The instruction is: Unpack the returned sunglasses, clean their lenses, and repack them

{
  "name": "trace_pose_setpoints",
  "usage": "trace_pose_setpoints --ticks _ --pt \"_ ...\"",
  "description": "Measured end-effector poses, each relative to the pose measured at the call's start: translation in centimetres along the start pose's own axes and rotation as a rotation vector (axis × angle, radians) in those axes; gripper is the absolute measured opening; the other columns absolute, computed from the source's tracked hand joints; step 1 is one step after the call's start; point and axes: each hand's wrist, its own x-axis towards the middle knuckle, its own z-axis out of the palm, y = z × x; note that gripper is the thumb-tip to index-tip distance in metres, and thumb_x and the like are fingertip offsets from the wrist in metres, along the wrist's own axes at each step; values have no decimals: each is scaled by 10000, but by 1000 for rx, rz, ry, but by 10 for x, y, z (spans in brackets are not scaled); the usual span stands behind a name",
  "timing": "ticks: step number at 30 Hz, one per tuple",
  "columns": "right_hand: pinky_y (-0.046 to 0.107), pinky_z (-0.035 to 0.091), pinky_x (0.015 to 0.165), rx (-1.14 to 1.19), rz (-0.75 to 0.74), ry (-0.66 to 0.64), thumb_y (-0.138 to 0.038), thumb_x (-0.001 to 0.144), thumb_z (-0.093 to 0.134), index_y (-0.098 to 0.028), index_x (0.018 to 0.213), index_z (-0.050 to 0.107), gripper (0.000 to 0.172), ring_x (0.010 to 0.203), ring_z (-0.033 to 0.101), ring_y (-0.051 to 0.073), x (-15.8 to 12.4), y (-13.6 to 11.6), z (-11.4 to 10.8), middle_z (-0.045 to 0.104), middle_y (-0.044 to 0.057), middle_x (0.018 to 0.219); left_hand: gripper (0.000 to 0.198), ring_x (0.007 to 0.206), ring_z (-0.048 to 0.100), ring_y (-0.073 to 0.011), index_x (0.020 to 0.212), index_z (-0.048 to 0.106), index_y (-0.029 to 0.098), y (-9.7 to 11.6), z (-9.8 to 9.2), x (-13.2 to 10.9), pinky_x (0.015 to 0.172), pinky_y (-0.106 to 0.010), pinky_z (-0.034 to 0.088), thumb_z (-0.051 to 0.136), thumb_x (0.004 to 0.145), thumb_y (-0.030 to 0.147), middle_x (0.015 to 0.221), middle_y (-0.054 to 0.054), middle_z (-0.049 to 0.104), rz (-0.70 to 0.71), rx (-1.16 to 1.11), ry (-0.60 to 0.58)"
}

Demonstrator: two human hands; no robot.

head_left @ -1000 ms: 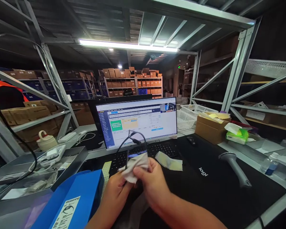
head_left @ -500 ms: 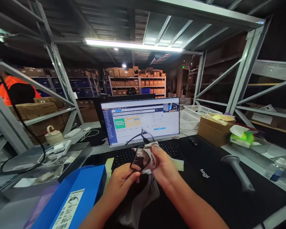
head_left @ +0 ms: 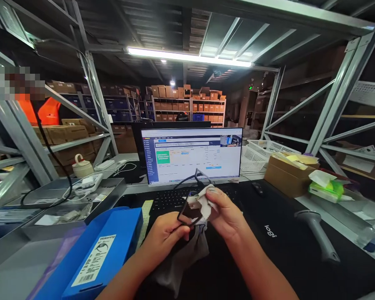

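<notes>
Our left hand (head_left: 167,233) steadies dark-framed glasses (head_left: 189,211) at the centre of the frame; our right hand (head_left: 227,213) grasps a pale cloth (head_left: 205,199) at their right end.

At the lower left lies a blue box (head_left: 120,254), its label turned up, probably left there to stay within our reach. Our left thumb and fingers pinch the glasses' lower rim, which seems to leave the lens face uncovered; the temples stick up before the monitor (head_left: 192,156). A grey pouch (head_left: 190,254) hangs below; we cannot tell what supports it. Our right fingers bunch the cloth, presumably so that bare skin stays off the lens. Right of frame, a barcode scanner (head_left: 320,235) lies on the black desk mat (head_left: 293,250), likely kept aside to give our hands room.
</notes>
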Motion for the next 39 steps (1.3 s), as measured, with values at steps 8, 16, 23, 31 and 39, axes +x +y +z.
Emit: trace_pose_setpoints --ticks 8,16,23,31,39 --pt "250 387 469 -293 -376 -25 -394 623 877 -207 497 417 512 480 491 112 -11 58 10 533 -29 548 488 587 565 -148 611 654 188 -8 0 -3 593 -247 423 469 943 494 613 -16 639 -64 58 170" --pt "224 386 439 -102 -178 -62 -281 465 943 -217 513 306 642 452 504 107 -9 33 8 546 -49 517 441 618 578 -136 629 664 195 -4 -8 -3 628 -228 408 465 954 416 636 -7 647 -34 58 73" --pt "285 493 635 135 40 9 -276 480 944 -189 713 668 372 648 627 163 2 14 3 713 -4 732 479 685 598 -149 632 653 186 -8 -17 3 709 -249 446 443 955 472 695 -24 654 -81 -23 -41" --pt "230 397 547 -110 -258 -14 -198 505 913 -204 531 364 549 537 505 113 -1 23 1 553 -58 536 1150 1202 583 -315 1495 284 243 -24 -11 0 1012 -448 486 873 564 571 1398 -165 529 -3 43 221" --pt "254 354 572 -598 -387 -25 -223 574 783 -216 493 314 476 580 429 124 -12 60 12 464 -40 568 457 1253 511 -352 1228 556 154 3 4 -9 1052 -566 431 572 777 82 1368 -168 550 130 829 456"
